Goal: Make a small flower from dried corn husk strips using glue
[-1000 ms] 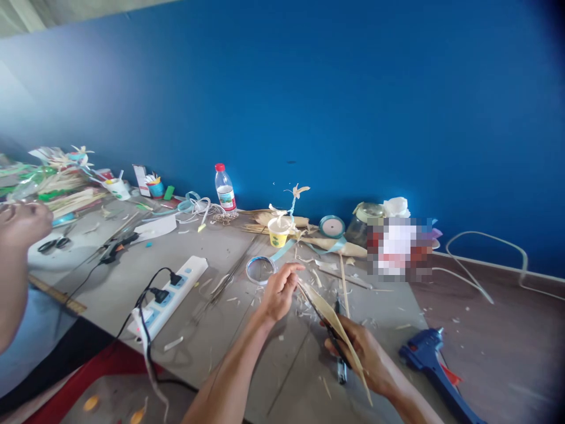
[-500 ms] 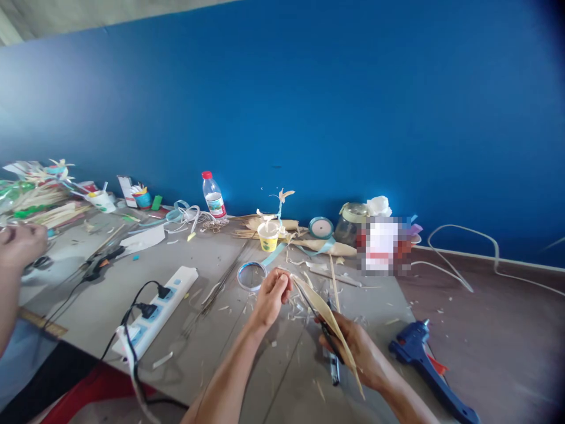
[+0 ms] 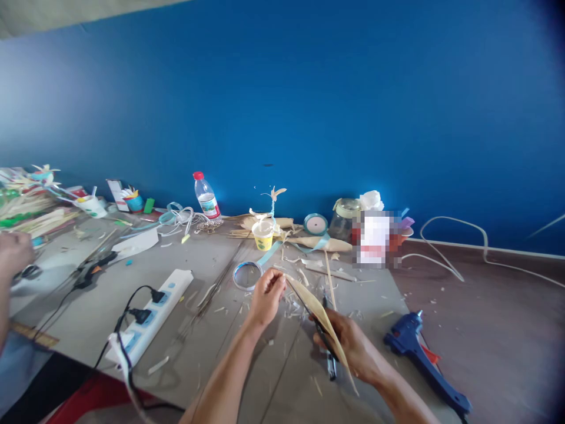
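My left hand [image 3: 268, 296] pinches the upper end of a long, pale dried husk [image 3: 314, 299]. The husk slants down to the right, and its tail hangs in front of my right hand [image 3: 348, 341]. That hand is closed around dark-handled scissors [image 3: 322, 337], whose blades lie along the husk's left edge; whether they are cutting cannot be made out. Below the scissors, a cutter-like tool [image 3: 331, 366] lies on the table. A roll of tape [image 3: 247, 275] rests just left of my left hand, and pale scraps [image 3: 295, 306] are scattered behind the husk.
At the right lies a blue glue gun [image 3: 426, 356]. A white power strip [image 3: 152, 312] with black plugs is on the left. Along the wall stand a bottle [image 3: 206, 200], a yellow cup [image 3: 263, 237] and a glass jar [image 3: 343, 221]. Another person's hand [image 3: 15, 253] is at far left.
The whole view has shifted slightly, so things sit a little further left. Both hands keep their hold on the husk and scissors, with little movement between them.
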Tool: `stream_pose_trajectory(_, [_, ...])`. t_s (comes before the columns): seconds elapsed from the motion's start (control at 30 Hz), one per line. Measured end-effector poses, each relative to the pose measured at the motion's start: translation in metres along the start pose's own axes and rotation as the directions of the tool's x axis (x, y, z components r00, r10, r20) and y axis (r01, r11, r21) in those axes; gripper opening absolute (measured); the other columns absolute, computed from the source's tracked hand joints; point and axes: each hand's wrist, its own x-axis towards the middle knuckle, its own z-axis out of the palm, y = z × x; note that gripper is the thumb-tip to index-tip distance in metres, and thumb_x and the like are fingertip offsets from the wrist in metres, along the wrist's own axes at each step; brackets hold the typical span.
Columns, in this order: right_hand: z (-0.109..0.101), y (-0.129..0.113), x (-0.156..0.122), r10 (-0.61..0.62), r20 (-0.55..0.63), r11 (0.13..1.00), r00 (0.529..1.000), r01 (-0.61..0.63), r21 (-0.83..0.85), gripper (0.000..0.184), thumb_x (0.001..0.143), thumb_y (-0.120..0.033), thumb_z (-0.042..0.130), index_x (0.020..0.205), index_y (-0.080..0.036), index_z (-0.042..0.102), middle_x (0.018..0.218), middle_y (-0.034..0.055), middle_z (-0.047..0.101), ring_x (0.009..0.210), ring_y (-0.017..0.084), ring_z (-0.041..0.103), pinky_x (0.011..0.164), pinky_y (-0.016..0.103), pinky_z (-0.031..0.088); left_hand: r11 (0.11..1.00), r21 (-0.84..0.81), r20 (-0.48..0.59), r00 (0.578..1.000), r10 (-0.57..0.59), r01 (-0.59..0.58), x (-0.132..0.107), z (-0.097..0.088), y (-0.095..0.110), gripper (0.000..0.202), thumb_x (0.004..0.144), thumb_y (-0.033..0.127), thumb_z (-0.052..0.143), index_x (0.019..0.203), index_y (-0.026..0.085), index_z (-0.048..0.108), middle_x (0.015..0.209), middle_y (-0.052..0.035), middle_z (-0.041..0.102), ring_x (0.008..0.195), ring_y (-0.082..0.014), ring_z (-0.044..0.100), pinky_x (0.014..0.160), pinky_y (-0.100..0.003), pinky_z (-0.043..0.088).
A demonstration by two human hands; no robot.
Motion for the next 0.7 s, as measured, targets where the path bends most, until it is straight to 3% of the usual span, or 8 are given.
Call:
stream_pose_trajectory(0.17, [0.003, -0.002, 0.002, 0.064, 0.014, 0.997, 0.998, -0.065, 0.034, 0.022, 0.074, -0.031, 0.058, 0.088, -0.014, 0.056, 0.064, -0.0045, 0.039, 0.058, 0.010, 0.036, 0.053, 0.022, 0.031, 0.999, 0.030, 0.010, 1.000, -0.020, 0.020, 0.001, -0.002, -0.001, 0.026, 0.080, 0.041, 0.050, 0.072, 0.016, 0.048, 0.057, 0.0047, 0.043, 0.048, -0.0068, 0.038, 0.047, -0.019, 0.031])
stream_pose_trajectory(0.47, [0.005, -0.004, 0.003, 0.063, -0.003, 0.997, 0.998, -0.063, 0.033, 0.020, 0.073, -0.032, 0.059, 0.084, -0.016, 0.056, 0.066, -0.0035, 0.044, 0.060, 0.010, 0.041, 0.056, 0.022, 0.037, 0.992, 0.129, -0.029, 1.000, -0.010, 0.013, 0.001, -0.004, -0.007, 0.028, 0.079, 0.043, 0.049, 0.070, 0.017, 0.049, 0.057, 0.0037, 0.043, 0.052, -0.0089, 0.041, 0.048, -0.019, 0.033])
stream_pose_trajectory(0.7, [0.006, 0.006, 0.003, 0.026, -0.061, 0.995, 0.998, -0.032, -0.096, 0.018, 0.076, -0.033, 0.055, 0.082, -0.016, 0.055, 0.065, -0.0027, 0.048, 0.060, 0.011, 0.043, 0.055, 0.021, 0.039, 0.978, 0.210, -0.045, 0.999, 0.017, -0.007, 0.001, -0.002, -0.003, 0.027, 0.081, 0.041, 0.047, 0.069, 0.017, 0.048, 0.055, 0.0045, 0.042, 0.050, -0.0093, 0.039, 0.050, -0.021, 0.031])
